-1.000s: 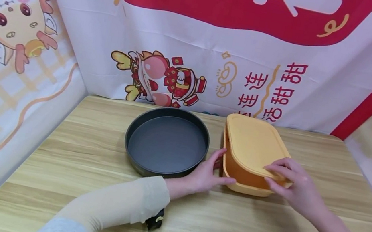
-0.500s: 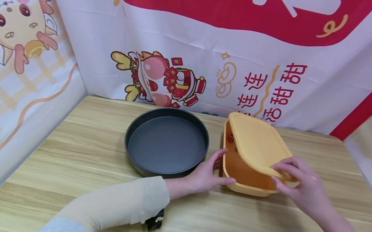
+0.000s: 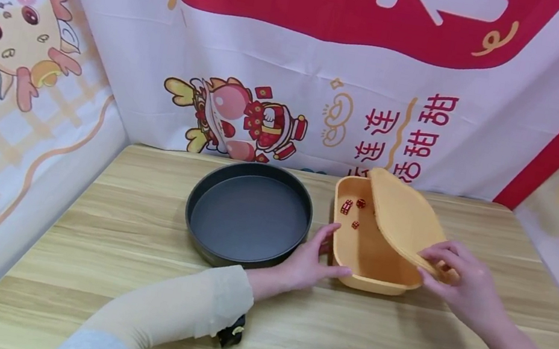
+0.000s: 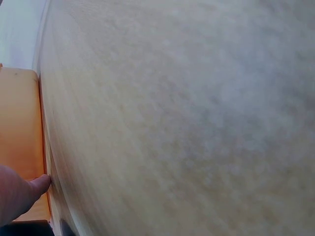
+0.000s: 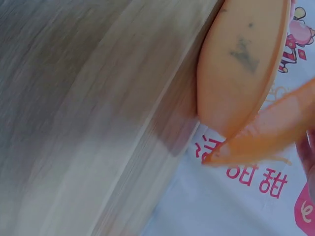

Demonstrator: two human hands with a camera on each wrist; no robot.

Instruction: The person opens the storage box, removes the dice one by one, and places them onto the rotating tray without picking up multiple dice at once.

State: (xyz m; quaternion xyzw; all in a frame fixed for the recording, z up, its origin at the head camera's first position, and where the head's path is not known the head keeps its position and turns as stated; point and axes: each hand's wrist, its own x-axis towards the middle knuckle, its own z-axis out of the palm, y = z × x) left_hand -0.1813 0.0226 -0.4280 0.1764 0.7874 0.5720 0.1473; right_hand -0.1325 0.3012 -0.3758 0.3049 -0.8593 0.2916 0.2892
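Orange rectangular plastic-looking box with rounded corners (image 3: 365, 258), partly uncovered, stands upright toward 2 o'clock on a light wood-grain tabletop (image 3: 296, 348). From left to right in the head view: a round, dark-grey, low-walled pan (image 3: 250, 219) sits at 9 o'clock from the box, near it. The left hand (image 3: 306, 264), extending from a long cream fabric sleeve (image 3: 171, 304), rests against the box's 8 o'clock corner; its thumb and fingers are spread apart, the thumb along the near wall, a fingertip at the left wall. Inside the box, toward 10 o'clock, lie several small red cubes with pale spots (image 3: 347, 207). A flat orange lid with rounded corners (image 3: 404, 219) is tilted over the 2 o'clock side of the opening; whether its far end touches the rim cannot be told. The right hand (image 3: 467, 284), at 4 o'clock from the box, pinches the lid's near-right end between thumb and bent fingers.
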